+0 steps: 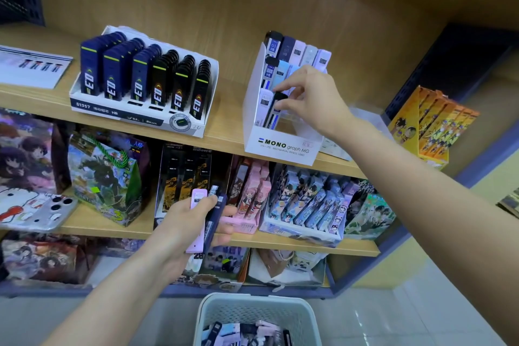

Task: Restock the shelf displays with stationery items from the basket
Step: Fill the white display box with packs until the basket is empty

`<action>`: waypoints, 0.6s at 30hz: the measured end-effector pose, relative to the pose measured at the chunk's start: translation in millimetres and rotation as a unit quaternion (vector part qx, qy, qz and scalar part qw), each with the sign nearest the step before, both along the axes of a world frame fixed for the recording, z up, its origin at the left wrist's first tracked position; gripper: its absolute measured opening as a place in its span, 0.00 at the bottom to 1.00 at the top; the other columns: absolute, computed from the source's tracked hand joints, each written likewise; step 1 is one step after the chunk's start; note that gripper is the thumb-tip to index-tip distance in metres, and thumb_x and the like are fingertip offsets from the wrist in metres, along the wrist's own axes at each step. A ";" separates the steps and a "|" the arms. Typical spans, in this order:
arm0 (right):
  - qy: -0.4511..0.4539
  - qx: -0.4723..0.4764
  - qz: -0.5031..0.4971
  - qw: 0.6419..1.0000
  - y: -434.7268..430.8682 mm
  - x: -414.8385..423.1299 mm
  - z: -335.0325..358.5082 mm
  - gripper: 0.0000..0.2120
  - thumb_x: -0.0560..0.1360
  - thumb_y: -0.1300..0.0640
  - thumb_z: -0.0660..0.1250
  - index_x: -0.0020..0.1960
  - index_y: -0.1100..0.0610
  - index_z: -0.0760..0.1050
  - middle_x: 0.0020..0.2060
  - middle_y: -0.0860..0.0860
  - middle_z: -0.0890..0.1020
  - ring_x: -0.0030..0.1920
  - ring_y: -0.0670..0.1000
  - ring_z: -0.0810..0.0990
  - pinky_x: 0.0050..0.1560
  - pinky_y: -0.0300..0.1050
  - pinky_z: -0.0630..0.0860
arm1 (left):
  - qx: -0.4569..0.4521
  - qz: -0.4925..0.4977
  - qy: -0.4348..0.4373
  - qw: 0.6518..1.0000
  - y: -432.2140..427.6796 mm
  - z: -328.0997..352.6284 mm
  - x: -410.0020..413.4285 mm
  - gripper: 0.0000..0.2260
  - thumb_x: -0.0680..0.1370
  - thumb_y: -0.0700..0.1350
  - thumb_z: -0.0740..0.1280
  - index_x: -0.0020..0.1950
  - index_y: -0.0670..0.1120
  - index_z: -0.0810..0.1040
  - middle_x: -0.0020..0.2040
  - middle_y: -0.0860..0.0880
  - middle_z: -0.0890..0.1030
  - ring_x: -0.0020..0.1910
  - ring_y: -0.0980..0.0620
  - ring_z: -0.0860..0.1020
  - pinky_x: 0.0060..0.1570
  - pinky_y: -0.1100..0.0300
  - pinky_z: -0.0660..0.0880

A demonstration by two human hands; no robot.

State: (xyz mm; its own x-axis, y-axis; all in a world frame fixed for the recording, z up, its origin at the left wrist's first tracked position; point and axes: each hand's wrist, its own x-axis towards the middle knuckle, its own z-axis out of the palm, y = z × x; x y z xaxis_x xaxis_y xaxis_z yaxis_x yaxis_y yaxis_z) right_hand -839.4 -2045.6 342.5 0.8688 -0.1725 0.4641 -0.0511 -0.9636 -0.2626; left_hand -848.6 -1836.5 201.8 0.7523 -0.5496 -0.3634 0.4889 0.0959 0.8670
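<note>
Right hand (314, 98) pinches a black lead case (274, 112), its lower end in the front row of the MONO display box (283, 146) on the upper shelf (224, 139). Left hand (179, 222) grips spare cases (209, 219), pink and navy. Basket (252, 302) below holds more. Suggest: slide it straight down beside the white case (265, 98), label forward, without tipping its neighbours.

Basket (280, 314) partly beyond the bottom edge, stationery (238, 334) inside blurred, kinds indistinguishable.
</note>
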 end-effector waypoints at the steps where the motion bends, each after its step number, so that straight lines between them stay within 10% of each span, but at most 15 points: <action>1: -0.008 -0.015 -0.007 1.000 -0.3 0.2 -3.4 0.12 0.71 0.58 0.74 0.55 0.54 0.81 0.45 0.47 0.74 0.37 0.43 0.73 0.44 0.37 0.74 | 0.006 -0.001 -0.002 1.000 -0.2 0.1 0.2 0.12 0.81 0.45 0.60 0.46 0.38 0.79 0.35 0.41 0.83 0.25 0.52 0.79 0.26 0.62 0.78; 8: -0.049 -0.054 -0.045 0.996 2.3 -9.8 -19.2 0.18 0.76 0.55 0.68 0.65 0.54 0.73 0.51 0.45 0.72 0.35 0.41 0.72 0.46 0.42 0.72 | -0.003 -0.015 0.004 1.000 -0.5 1.4 -2.4 0.04 0.79 0.40 0.65 0.48 0.39 0.76 0.29 0.46 0.82 0.24 0.55 0.78 0.24 0.66 0.74; 13: -0.182 0.034 0.004 0.983 29.3 -45.6 -49.1 0.06 0.79 0.61 0.61 0.55 0.57 0.72 0.44 0.47 0.74 0.34 0.40 0.70 0.39 0.34 0.67 | -0.037 -0.008 0.019 0.999 0.1 -0.2 -2.3 0.05 0.77 0.37 0.66 0.50 0.37 0.78 0.37 0.41 0.84 0.35 0.50 0.84 0.31 0.65 0.79; 18: 0.006 0.195 -0.001 0.981 65.4 -76.0 -102.5 0.03 0.78 0.54 0.63 0.50 0.52 0.74 0.37 0.41 0.75 0.33 0.37 0.71 0.37 0.31 0.66 | -0.038 -0.028 0.010 0.999 0.4 -1.9 -3.8 0.07 0.76 0.37 0.67 0.53 0.38 0.78 0.42 0.39 0.85 0.40 0.48 0.85 0.34 0.64 0.80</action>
